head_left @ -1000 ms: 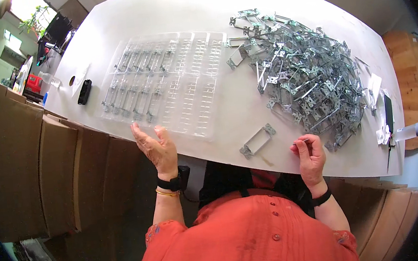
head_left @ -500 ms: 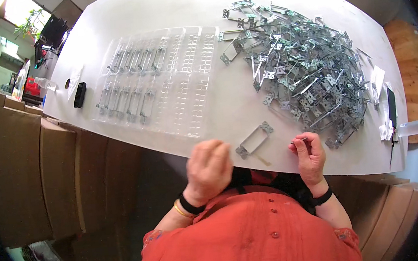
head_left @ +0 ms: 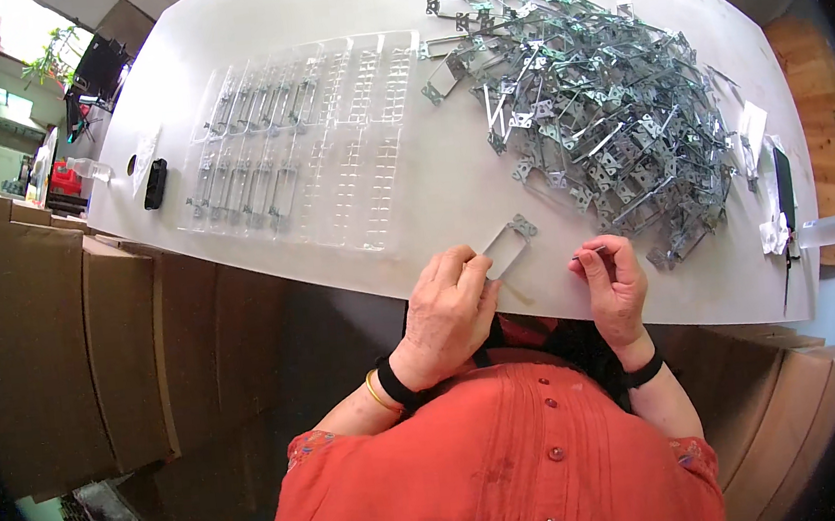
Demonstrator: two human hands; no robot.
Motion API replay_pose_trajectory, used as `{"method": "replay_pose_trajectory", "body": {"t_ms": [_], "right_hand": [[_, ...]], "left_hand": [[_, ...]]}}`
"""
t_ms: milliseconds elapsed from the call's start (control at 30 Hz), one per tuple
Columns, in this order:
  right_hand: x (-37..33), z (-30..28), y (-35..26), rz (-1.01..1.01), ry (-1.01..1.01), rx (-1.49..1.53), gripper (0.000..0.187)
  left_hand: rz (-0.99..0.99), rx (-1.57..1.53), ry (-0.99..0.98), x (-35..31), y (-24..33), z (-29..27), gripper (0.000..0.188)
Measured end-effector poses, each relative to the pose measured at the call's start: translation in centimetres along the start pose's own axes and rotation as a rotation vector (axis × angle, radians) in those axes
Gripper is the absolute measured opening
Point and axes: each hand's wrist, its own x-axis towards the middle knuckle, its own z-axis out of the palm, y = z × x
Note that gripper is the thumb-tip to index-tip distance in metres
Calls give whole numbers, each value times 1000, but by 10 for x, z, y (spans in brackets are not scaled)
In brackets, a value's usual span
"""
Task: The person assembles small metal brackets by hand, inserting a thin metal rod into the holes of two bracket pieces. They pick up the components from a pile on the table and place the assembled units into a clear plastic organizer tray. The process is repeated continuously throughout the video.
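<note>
Red sleeves (head_left: 693, 457) nearest, left hand (head_left: 454, 302) curls over the near end of a metal frame (head_left: 521, 226) on the table (head_left: 459, 171), grip unclear, right hand (head_left: 615, 290) pinching a thin piece (head_left: 588, 253); light hold by the ends seems kindest to its slender sides, metal heap (head_left: 616, 126) beyond.

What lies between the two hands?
In the head view: one metal bracket, partly covered by the left hand, and a yellowish strip or mark on the white table.

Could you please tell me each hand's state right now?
Left hand: at the bracket; its grip cannot be told.
Right hand: closed, pinching a thin piece.
</note>
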Motion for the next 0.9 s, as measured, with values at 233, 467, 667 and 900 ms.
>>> {"method": "replay_pose_trajectory", "body": {"t_ms": [233, 467, 667, 900], "right_hand": [[0, -1, 0, -15, -2, -34, 12], [1, 0, 2, -21, -7, -32, 11], [-1, 0, 4, -5, 1, 20, 12], [0, 0, 5, -6, -4, -4, 11]], "left_hand": [[-112, -32, 28, -4, -1, -3, 42], [-62, -46, -17, -3, -2, -9, 34], [-3, -46, -100, -2, -8, 0, 11], [-39, -145, -127, 6, -10, -17, 9]]}}
